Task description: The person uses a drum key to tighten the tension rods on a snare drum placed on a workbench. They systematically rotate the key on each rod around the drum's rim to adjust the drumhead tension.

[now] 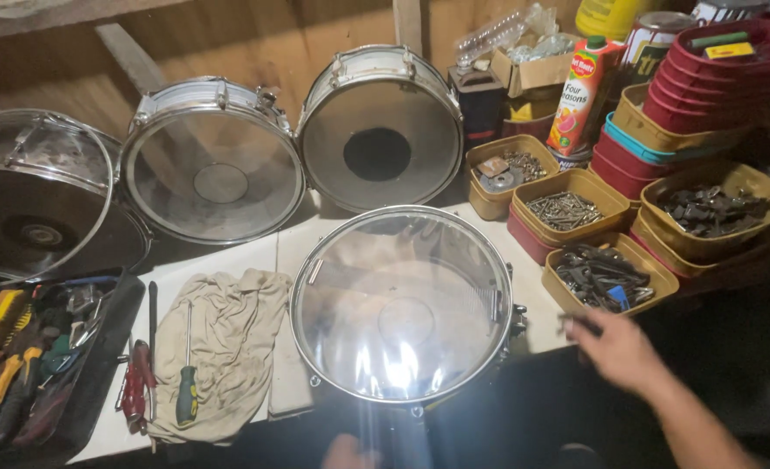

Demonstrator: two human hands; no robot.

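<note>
At the bottom edge, the left hand [347, 452] peeks in just under the shiny drum [402, 304]; you cannot tell if it is open or closed. The right hand [621, 347] reaches out beside the drum (blurry), pinching a small dark thing [578, 323]. Just past it sits a tan tray [611, 278] of dark metal bits. Three more drums [215, 161] lean at the back.

Lighting is dim overall, with one bright source near the viewer. It throws strong white glare with streaks on the clear head of the nearest drum [400, 304]. The lower right corner falls into deep shadow. The right hand [621, 349] shows motion blur. Drums at the left edge appear bowed by lens distortion
</note>
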